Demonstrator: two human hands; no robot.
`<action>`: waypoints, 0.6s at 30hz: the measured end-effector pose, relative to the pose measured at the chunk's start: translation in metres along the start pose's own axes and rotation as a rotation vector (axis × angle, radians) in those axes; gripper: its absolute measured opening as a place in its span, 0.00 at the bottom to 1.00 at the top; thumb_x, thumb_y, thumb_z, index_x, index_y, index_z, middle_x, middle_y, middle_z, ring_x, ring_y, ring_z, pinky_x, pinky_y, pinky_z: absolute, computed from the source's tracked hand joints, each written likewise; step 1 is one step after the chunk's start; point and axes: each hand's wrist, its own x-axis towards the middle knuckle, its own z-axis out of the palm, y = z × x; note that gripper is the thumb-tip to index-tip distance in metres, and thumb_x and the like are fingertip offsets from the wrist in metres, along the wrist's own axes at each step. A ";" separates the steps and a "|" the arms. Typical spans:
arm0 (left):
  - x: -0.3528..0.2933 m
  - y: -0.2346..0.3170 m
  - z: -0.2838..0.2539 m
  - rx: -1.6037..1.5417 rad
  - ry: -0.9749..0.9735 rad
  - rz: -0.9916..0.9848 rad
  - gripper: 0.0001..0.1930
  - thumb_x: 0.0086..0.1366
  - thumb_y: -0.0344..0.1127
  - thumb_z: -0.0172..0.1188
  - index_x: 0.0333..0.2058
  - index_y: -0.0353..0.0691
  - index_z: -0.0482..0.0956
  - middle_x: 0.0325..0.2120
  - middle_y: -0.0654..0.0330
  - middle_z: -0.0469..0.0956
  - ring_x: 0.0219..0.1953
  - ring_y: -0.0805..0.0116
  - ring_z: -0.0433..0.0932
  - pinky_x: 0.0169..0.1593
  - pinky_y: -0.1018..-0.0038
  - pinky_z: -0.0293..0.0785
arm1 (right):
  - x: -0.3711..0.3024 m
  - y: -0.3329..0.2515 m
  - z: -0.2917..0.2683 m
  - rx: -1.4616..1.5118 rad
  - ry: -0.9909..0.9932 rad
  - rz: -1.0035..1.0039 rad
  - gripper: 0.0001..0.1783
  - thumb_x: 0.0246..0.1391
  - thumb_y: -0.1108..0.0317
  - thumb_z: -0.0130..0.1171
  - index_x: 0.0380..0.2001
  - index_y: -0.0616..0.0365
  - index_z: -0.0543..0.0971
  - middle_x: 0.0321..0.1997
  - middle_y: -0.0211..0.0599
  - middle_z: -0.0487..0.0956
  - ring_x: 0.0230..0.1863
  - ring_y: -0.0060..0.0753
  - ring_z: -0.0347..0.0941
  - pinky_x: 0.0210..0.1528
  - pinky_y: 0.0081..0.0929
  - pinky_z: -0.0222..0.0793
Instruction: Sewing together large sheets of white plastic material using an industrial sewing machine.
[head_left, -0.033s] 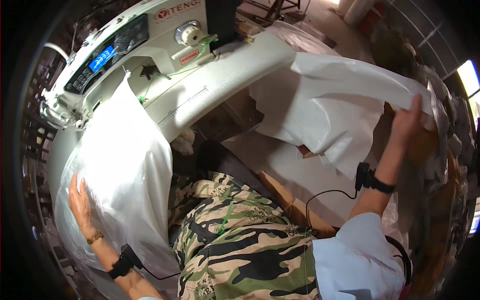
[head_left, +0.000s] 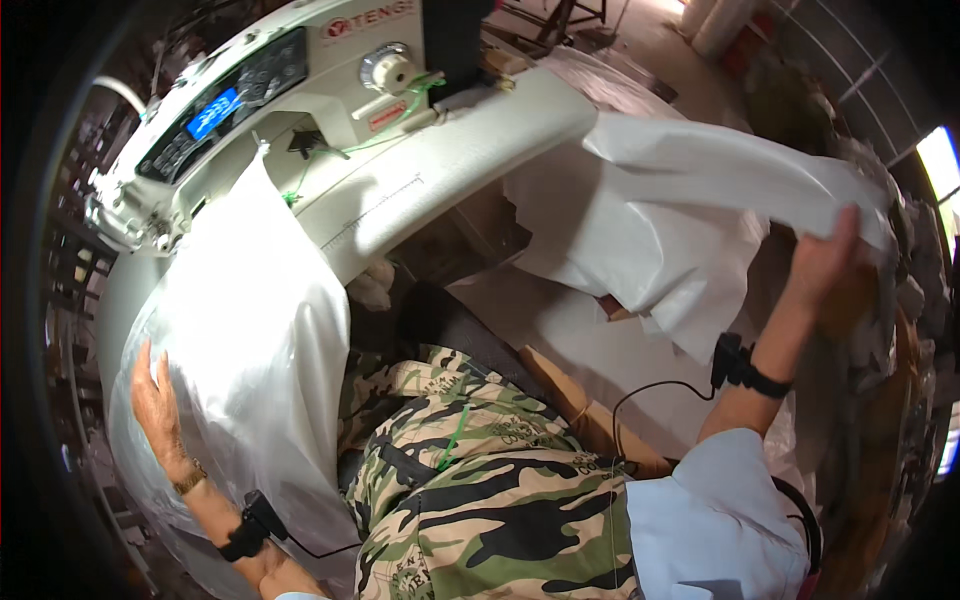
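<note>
While I watch through the head camera, the left hand lies on the outer part of a glossy white sheet, its visible fingers stretched out and parted. The sheet bulges down the left side and tapers to a peak beside the sewing machine. Well apart from it, the right hand is at the outer edge of more white sheeting; it is blurred, and I cannot tell how firmly it grips. Nor can I make out whether both stretches are one piece.

The machine's bed gives me a smooth pale surface with ruler marks along it, and the right-hand sheeting hangs close to its far end. Green thread trails across the machine, below a round dial and to the right of a lit blue screen. Strong light washes out the left sheet's folds.

Lower down, I see camouflage cloth over the person's lap, a light blue sleeve and black straps on both forearms, with a thin cable looping from the right one. Around this, the room is crowded: dark metal legs at the top, a gridded wall and a bright window on the right, and dim, bent shapes along the left rim.
</note>
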 end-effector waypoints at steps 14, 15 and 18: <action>-0.085 0.347 -0.058 -1.562 -0.422 0.904 0.42 0.52 0.39 0.68 0.62 0.33 0.57 0.59 0.41 0.62 0.60 0.49 0.63 0.61 0.59 0.61 | 0.009 -0.303 0.096 0.907 -0.601 -0.577 0.23 0.62 0.54 0.58 0.48 0.64 0.78 0.57 0.45 0.73 0.54 0.42 0.72 0.54 0.37 0.68; -0.087 0.346 -0.054 -1.732 -0.485 0.811 0.33 0.52 0.31 0.64 0.58 0.34 0.65 0.53 0.43 0.70 0.54 0.52 0.70 0.56 0.61 0.67 | 0.009 -0.315 0.101 0.944 -0.620 -0.592 0.23 0.62 0.53 0.58 0.48 0.64 0.78 0.58 0.45 0.73 0.55 0.42 0.72 0.55 0.38 0.68; -0.090 0.309 -0.040 -1.956 -0.313 0.613 0.26 0.57 0.30 0.56 0.57 0.36 0.71 0.51 0.47 0.76 0.52 0.54 0.76 0.55 0.61 0.71 | 0.011 -0.337 0.114 1.017 -0.634 -0.609 0.25 0.62 0.51 0.57 0.48 0.64 0.79 0.60 0.46 0.72 0.56 0.44 0.72 0.57 0.39 0.67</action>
